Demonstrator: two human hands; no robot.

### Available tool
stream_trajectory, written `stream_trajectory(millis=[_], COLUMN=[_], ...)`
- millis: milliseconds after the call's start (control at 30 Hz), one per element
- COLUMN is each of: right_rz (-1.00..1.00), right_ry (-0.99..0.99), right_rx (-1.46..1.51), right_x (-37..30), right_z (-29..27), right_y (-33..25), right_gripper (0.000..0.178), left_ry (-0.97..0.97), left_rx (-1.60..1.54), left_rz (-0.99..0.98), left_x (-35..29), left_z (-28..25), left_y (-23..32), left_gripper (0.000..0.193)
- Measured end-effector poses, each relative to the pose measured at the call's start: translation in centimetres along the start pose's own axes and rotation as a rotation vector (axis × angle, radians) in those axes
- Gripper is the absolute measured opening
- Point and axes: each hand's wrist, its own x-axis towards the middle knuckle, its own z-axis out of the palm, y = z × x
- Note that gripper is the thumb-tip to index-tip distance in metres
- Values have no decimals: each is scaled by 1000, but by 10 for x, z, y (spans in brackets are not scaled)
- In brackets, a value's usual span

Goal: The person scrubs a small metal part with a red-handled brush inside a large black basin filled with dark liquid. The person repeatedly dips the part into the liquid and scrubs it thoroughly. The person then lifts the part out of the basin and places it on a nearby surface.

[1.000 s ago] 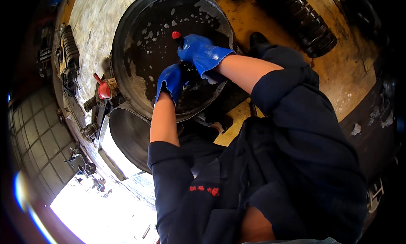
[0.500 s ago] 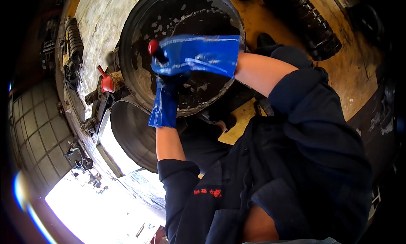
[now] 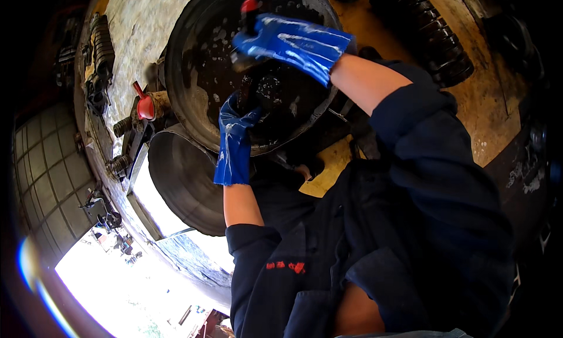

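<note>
Both my hands wear long blue rubber gloves and are over a large round dark basin (image 3: pixel 190 112) of dark, foamy liquid. My right hand (image 3: pixel 296 42) is closed round a black-handled tool with a red end (image 3: pixel 250 5); its working end is blurred below the fist, so its kind is unclear. Nearer me, my left hand (image 3: pixel 236 124) has its fingers wrapped about a dark, wet part (image 3: pixel 246 90) low in the basin. The part's outline melts into the dark liquid, with foam on a rounded patch beside it.
Below the basin at the left leans another round metal tub (image 3: pixel 182 179). A red scoop-like object (image 3: pixel 145 106) rests among threaded metal parts left of the basin. Stacked black rings (image 3: pixel 425 36) lie on the stained floor at the upper right. More ribbed parts (image 3: pixel 101 51) line the far left.
My right hand has moved up and away from my left with the red-ended tool. My left hand, which was partly covered by it, now shows on the dark part.
</note>
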Motion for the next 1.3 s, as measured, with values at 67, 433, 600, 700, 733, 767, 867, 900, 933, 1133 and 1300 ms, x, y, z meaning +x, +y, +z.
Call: stream_trajectory(millis=[67, 433, 600, 700, 733, 767, 867, 900, 933, 1133, 1300], right_rz=[-15, 106, -179, -358, -193, -16, 144, 182, 243, 271, 386], right_ry=[-236, 190, -356, -230, -209, -178, 54, 130, 154, 251, 21], right_rx=[-326, -686, -325, -574, -554, -541, -382, -302, -267, -199, -793], right_x=[-5, 11, -24, -23, -19, -13, 7, 5, -4, -3, -2], right_z=[31, 5, 60, 76, 68, 53, 14, 14, 15, 30, 33], right_y=[-44, 6, -68, -32, -36, -35, 27, 36, 27, 81, 74], right_gripper=[42, 39, 24, 27, 29, 32, 38, 40, 39, 38, 39], left_ry=[65, 66, 158, 150, 13, 16, 23, 32, 59, 82, 194], left_rx=[127, -47, 92, -40, -106, -109, 20, 26, 156, 489, 507], left_rz=[-102, 7, -75, -196, -66, -70, 1, 2, -29, -50, -45], left_x=[-4, -14, -26, -21, -23, -25, -24, -29, -33, -15, -15], left_z=[-17, -9, -29, -32, -46, -45, -20, -24, -30, -35, -26], left_y=[-7, -14, -29, -36, -45, -47, -35, -35, -36, -26, -27], left_gripper=[47, 55, 51, 50, 51, 51, 55, 55, 55, 64, 57])
